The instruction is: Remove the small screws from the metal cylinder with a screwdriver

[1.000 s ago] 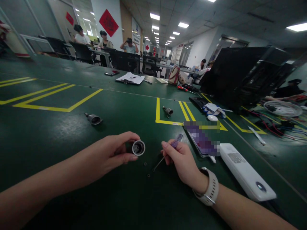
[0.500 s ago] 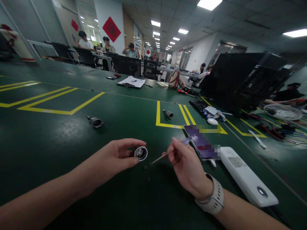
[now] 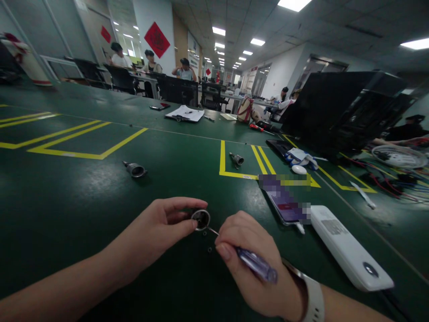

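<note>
Between thumb and fingers, my left hand [image 3: 167, 223] grips a round metal cup-shaped part [image 3: 207, 214], its open mouth turned toward me. My right hand [image 3: 251, 255] is closed around a screwdriver [image 3: 257, 264] with a clear purple handle. The thin shaft points left to the cup's lower right rim; whether its tip is inside I cannot tell. Just below the cup lie two tiny dark nuts [image 3: 209, 249] on the green table. Two similar metal cup parts with stems rest farther off, one at the left [image 3: 135, 170] and another inside yellow tape lines [image 3: 237, 159].
A phone [image 3: 284, 201] and a white power bank [image 3: 350, 248] lie to the right of my right hand. Behind them are a white mouse-like object [image 3: 299, 170], cloth gloves [image 3: 300, 157] and a large black case [image 3: 342, 112]. A clipboard with paper [image 3: 185, 113] lies at the back. Several people sit beyond.
My right hand has turned over and moved down, swinging the screwdriver's handle toward me and its shaft to the cup's rim. My left hand, with the cup, has shifted slightly right and down.
</note>
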Demonstrator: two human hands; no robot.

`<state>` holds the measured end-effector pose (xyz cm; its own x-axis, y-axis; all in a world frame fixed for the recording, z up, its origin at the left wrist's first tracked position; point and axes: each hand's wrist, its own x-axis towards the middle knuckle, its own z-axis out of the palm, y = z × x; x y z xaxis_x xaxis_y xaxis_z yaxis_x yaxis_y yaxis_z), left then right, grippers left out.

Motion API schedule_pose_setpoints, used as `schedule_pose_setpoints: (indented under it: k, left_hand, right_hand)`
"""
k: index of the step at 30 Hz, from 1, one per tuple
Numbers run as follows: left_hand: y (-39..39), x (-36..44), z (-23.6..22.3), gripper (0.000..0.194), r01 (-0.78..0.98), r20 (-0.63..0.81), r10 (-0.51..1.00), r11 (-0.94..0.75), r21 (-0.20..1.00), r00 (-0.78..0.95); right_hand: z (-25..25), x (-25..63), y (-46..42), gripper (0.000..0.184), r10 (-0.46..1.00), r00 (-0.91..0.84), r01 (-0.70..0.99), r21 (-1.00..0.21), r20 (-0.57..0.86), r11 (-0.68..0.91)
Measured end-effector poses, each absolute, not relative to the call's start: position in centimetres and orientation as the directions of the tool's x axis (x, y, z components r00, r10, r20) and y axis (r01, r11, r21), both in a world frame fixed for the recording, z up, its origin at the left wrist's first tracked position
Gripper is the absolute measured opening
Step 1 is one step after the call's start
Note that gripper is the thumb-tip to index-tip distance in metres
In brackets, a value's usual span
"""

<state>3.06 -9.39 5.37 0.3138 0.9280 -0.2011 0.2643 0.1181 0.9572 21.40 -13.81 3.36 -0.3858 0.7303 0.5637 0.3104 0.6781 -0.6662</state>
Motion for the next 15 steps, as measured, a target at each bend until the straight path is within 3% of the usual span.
schedule_pose_setpoints:
  k: [8, 15]
  left_hand:
    - [-9.5, 3.3, 4.7, 0.025, 0.210, -0.145, 0.962, 0.096, 0.973, 0.230]
    - [-9.7, 3.3, 4.6, 0.022, 0.178, -0.120, 0.968, 0.080, 0.981, 0.222]
  right_hand:
    - [3.7, 20.6, -14.3, 0.011, 0.595, -0.549, 0.405, -0.436, 0.587, 0.804]
    - [4.2, 20.2, -14.8, 0.012, 0.593, -0.493, 0.424, -0.419, 0.637, 0.803]
